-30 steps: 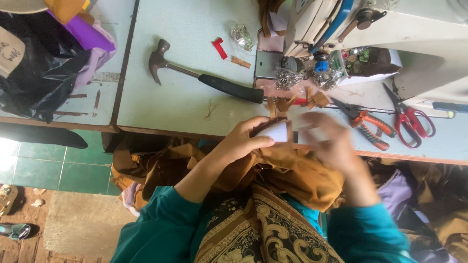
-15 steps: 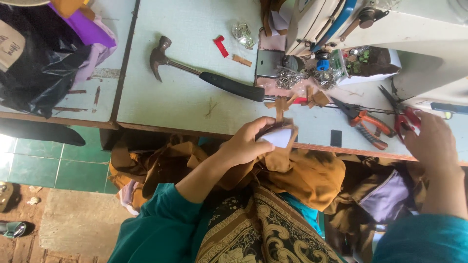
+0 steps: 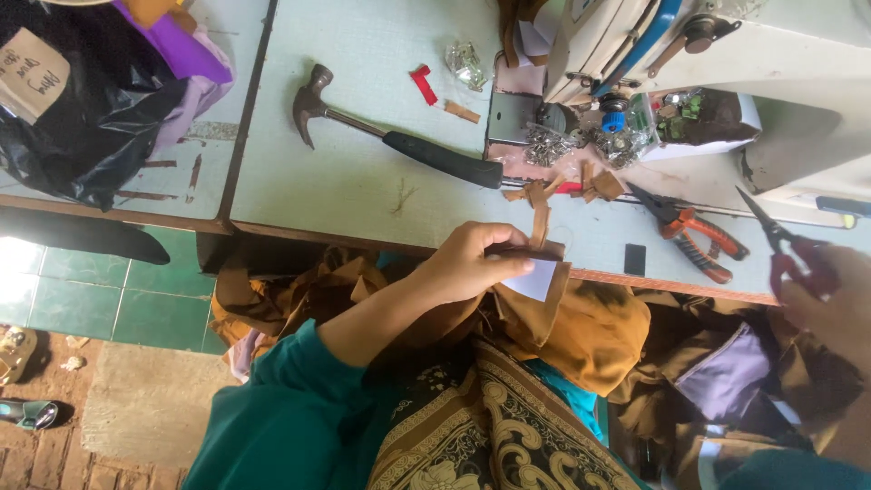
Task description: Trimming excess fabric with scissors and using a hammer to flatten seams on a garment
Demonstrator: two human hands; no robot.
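My left hand point(image 3: 472, 265) pinches a piece of brown fabric point(image 3: 562, 322) with a small white label point(image 3: 537, 279) at the table's front edge, over my lap. My right hand point(image 3: 830, 295) is at the right edge of view, closed on the red handles of a pair of scissors point(image 3: 778, 238) whose blades point up over the table. More brown cloth hangs below between both hands.
On the pale green table point(image 3: 363, 172) lie a hammer point(image 3: 399, 138), orange-handled pliers point(image 3: 694, 229), brown fabric scraps point(image 3: 567, 189), a red scrap point(image 3: 423, 83) and metal fittings point(image 3: 544, 143). A sewing machine point(image 3: 689, 54) stands at the back right. A black bag point(image 3: 82, 109) sits at the left.
My right hand left the fabric, moved right across the table and took up the red-handled scissors. My left hand stayed on the fabric with the white label.
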